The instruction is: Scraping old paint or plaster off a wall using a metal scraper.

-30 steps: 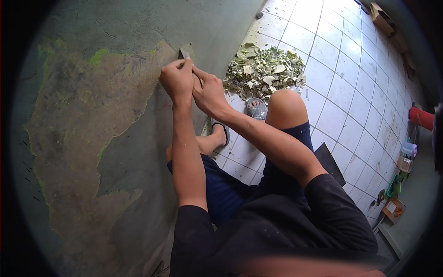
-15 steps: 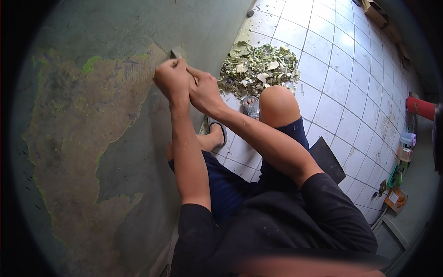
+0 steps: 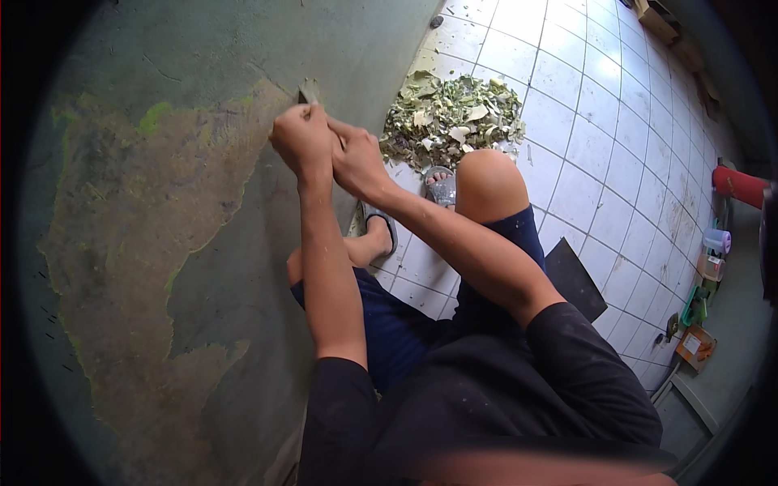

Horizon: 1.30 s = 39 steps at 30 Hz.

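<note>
i see both hands closed on a scraper: left hand fisted on it, right hand just beside, blade on the wall, paint flakes piled far right

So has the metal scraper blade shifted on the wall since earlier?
No. The metal scraper blade still sits at the bare brown patch's top-right corner, same gap to the green flake pile.

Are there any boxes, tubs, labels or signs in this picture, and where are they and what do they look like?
Cardboard box: on the floor at the far right, low down; flat, brown, with a pale label on top.
Green tray: just above the box; small and bright green.
Plastic tubs: right edge, above the tray; small and round, one with a purple lid, one pinkish.
Red cylinder: right edge, higher up; lying on its side.
No signs or screens show.
</note>
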Available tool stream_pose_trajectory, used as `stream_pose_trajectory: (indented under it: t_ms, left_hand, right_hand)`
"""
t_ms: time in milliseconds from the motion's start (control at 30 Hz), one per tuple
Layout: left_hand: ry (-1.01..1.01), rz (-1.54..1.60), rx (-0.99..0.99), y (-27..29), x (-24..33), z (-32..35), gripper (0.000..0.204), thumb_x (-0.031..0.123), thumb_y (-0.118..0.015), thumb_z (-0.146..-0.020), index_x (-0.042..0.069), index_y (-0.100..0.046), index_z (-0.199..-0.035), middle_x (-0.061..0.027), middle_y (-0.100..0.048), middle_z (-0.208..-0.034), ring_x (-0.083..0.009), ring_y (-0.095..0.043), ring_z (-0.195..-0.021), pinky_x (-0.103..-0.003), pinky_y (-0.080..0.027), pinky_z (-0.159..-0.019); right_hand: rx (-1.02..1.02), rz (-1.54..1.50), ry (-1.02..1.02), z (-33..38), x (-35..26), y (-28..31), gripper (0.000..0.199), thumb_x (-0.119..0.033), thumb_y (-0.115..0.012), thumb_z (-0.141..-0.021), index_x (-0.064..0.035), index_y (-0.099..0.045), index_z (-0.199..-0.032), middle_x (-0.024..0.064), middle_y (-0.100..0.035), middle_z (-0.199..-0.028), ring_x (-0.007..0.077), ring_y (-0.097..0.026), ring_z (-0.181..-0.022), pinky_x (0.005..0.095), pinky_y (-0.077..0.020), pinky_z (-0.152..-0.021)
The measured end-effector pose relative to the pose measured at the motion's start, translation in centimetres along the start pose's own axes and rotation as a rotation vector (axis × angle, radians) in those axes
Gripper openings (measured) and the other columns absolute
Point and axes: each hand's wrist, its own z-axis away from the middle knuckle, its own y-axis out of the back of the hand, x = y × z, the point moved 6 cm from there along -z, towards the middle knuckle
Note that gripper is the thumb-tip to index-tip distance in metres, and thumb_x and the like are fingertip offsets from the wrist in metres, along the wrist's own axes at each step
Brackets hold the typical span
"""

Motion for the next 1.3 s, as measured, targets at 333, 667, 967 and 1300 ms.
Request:
stream_pose_trajectory:
  t_ms: [333,667,967,1300]
  left_hand:
    - [0.096,0.000,-0.004,0.7,-0.3,0.4,0.025,0.023,-0.072,-0.086,-0.001,-0.079,-0.086,-0.0175,-0.076,-0.077,-0.0330,-0.076,-0.074,-0.041,-0.058,-0.072]
    - [-0.002,0.008,0.045,0.8,1.1,-0.8,0.026,0.017,-0.069,-0.089,-0.006,-0.073,-0.076,-0.0201,-0.070,-0.068,-0.0360,-0.072,-0.065,-0.042,-0.056,-0.064]
    - [0.018,-0.030,-0.017,0.4,0.9,-1.3,0.026,0.024,-0.073,-0.087,-0.002,-0.079,-0.089,-0.0181,-0.076,-0.078,-0.0320,-0.076,-0.075,-0.040,-0.058,-0.071]
    - [-0.017,0.050,0.019,1.1,1.4,-0.7,0.029,0.021,-0.067,-0.088,-0.006,-0.072,-0.077,-0.0219,-0.067,-0.068,-0.0378,-0.069,-0.062,-0.044,-0.053,-0.062]
  right_hand:
    - [-0.044,0.001,0.019,0.5,-0.1,0.0,0.042,-0.020,-0.054,-0.098,-0.0022,-0.063,-0.135,0.0337,-0.065,-0.091,0.0419,-0.073,-0.089,0.0411,-0.0537,-0.079]
    - [-0.055,-0.011,-0.004,-1.0,0.3,-0.2,0.042,-0.026,-0.057,-0.099,-0.0072,-0.063,-0.135,0.0327,-0.066,-0.097,0.0412,-0.073,-0.094,0.0390,-0.0541,-0.081]
    - [-0.025,0.006,0.037,-1.1,-0.5,0.1,0.041,-0.025,-0.057,-0.099,-0.0092,-0.063,-0.136,0.0313,-0.068,-0.098,0.0396,-0.074,-0.097,0.0393,-0.0545,-0.083]
    - [-0.022,0.028,0.023,-0.8,-0.6,0.1,0.040,-0.023,-0.056,-0.098,-0.0088,-0.063,-0.135,0.0332,-0.065,-0.098,0.0491,-0.067,-0.093,0.0417,-0.0534,-0.081]
